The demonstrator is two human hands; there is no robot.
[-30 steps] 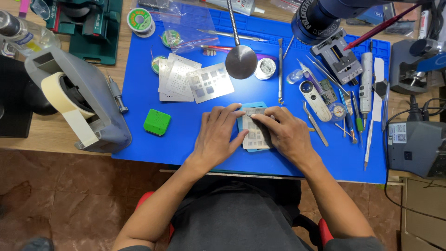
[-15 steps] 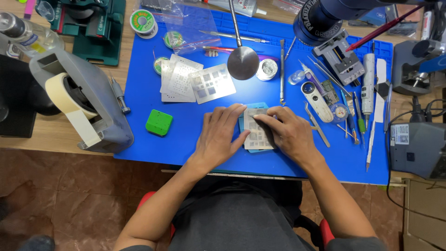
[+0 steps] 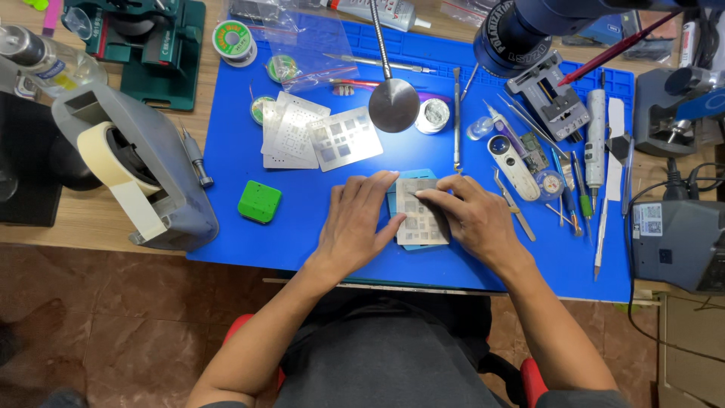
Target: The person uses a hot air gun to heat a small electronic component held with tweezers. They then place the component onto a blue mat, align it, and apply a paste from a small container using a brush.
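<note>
A thin square metal stencil [image 3: 420, 213] with small cut-outs lies on a light blue holder [image 3: 400, 183] near the front of the blue work mat [image 3: 302, 234]. My left hand [image 3: 358, 219] rests flat on the mat with its fingers spread, the fingertips pressing the stencil's left edge. My right hand [image 3: 470, 217] lies on the stencil's right side, index finger and thumb pressing its upper part. Neither hand lifts the sheet off the holder.
More metal stencils [image 3: 317, 136] lie further back, a green block [image 3: 260, 202] to the left. A large tape dispenser [image 3: 132, 168] stands at the mat's left edge. Tweezers, screwdrivers and a loupe [image 3: 510, 164] crowd the right side, under a microscope [image 3: 521, 30].
Both hands stay on the stencil. My fingers have shifted only slightly on the sheet and the view has drifted a little.
</note>
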